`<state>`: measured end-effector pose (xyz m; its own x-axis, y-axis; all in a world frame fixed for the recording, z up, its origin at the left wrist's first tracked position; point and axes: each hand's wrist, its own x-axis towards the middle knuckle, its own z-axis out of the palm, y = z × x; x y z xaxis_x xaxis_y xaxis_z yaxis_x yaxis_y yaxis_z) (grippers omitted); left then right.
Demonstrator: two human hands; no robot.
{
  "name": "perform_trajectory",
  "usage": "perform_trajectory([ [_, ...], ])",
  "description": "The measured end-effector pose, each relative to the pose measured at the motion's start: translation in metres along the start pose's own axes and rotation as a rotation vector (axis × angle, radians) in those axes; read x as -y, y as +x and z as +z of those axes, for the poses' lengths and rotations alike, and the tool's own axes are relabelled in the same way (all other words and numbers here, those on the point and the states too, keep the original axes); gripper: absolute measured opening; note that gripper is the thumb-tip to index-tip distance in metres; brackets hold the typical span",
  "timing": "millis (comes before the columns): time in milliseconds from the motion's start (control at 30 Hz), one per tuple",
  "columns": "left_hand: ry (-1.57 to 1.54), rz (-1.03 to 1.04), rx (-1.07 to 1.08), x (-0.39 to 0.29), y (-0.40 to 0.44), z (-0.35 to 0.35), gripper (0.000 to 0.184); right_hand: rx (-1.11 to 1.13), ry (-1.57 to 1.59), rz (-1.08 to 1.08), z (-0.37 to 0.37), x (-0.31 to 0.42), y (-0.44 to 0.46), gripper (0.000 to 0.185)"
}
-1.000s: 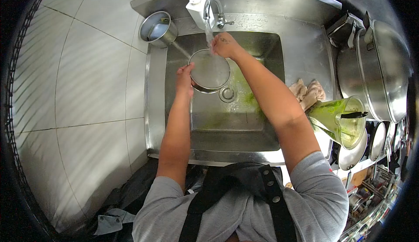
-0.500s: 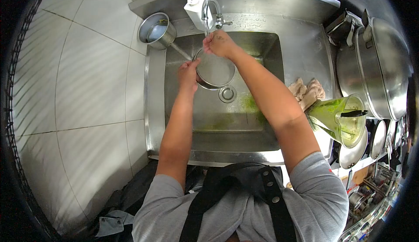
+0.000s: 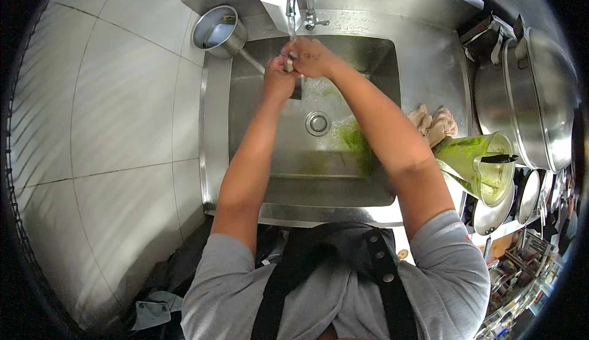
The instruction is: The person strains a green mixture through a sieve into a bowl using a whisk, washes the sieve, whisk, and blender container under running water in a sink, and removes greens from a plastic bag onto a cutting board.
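- In the sink (image 3: 307, 218), I see green residue (image 3: 353, 136) near the right edge and, mid-basin, the drain (image 3: 318, 123).
- Beyond it, nearer the far edge, a metal piece (image 3: 296, 90) shows below the hands, largely hidden.
- My left hand (image 3: 280, 82) curls closed, seemingly gripping it; my right hand (image 3: 311, 58) meets the left, fingers bent, its hold unclear.
- The tap (image 3: 299, 0) runs behind: I judge rinsing is in hand, and the next move calls for a steady wet grip.
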<state>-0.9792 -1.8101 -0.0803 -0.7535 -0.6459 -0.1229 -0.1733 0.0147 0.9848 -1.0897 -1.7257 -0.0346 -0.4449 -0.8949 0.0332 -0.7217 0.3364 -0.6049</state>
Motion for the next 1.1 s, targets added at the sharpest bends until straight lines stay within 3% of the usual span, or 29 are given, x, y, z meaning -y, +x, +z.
perform_trajectory([
  [33,0.162,0.113,0.048,-0.001,-0.002,0.002,0.035,0.111,-0.090,-0.033,-0.016,0.010,-0.011,0.033],
  [100,0.452,0.351,0.055,0.013,-0.004,0.002,0.029,-0.040,-0.076,-0.145,0.012,-0.018,-0.019,0.029],
  [200,0.669,0.348,0.176,0.023,-0.017,-0.009,0.024,-0.199,-0.255,-0.265,0.032,-0.042,-0.038,0.023],
  [233,0.735,0.251,0.223,0.013,-0.023,-0.009,0.023,-0.239,-0.345,-0.290,0.034,-0.041,-0.047,0.020],
  [333,0.935,0.516,0.235,0.019,-0.025,-0.020,0.023,-0.025,-0.316,-0.178,0.036,-0.038,-0.056,0.016],
  [400,0.827,0.700,-0.198,0.015,-0.034,-0.014,0.028,-0.134,-0.280,-0.143,0.042,-0.032,-0.065,0.015],
  [467,0.474,0.539,-0.372,0.028,-0.028,-0.013,0.034,-0.169,-0.265,-0.099,0.052,-0.030,-0.070,0.016],
  [533,-0.089,0.035,-0.267,0.078,-0.009,-0.019,0.042,-0.122,-0.271,-0.050,0.067,-0.029,-0.075,0.016],
  [633,-0.567,-0.286,-0.004,0.059,-0.017,-0.022,0.051,-0.163,-0.252,0.029,0.066,-0.005,-0.091,0.015],
  [733,-0.492,-0.285,0.120,0.055,-0.001,-0.024,0.065,-0.242,-0.304,0.028,0.066,0.001,-0.101,0.017],
  [833,-0.568,-0.132,0.088,0.030,0.007,-0.013,0.074,-0.138,0.457,0.299,0.048,0.001,-0.082,0.022],
  [900,-0.350,0.019,0.047,0.007,0.004,0.000,0.072,-0.209,0.664,0.202,0.045,-0.008,-0.051,0.029],
  [967,-0.038,0.170,0.007,0.004,0.004,0.008,0.074,-0.194,1.322,0.328,0.043,-0.001,-0.025,0.022],
  [1067,0.046,0.228,-0.115,0.015,0.010,0.003,0.080,-0.222,1.352,0.314,0.082,-0.030,0.012,0.022],
  [1100,-0.036,0.247,-0.106,0.036,0.023,-0.002,0.087,-0.342,1.383,0.513,0.069,-0.013,0.002,0.020],
])
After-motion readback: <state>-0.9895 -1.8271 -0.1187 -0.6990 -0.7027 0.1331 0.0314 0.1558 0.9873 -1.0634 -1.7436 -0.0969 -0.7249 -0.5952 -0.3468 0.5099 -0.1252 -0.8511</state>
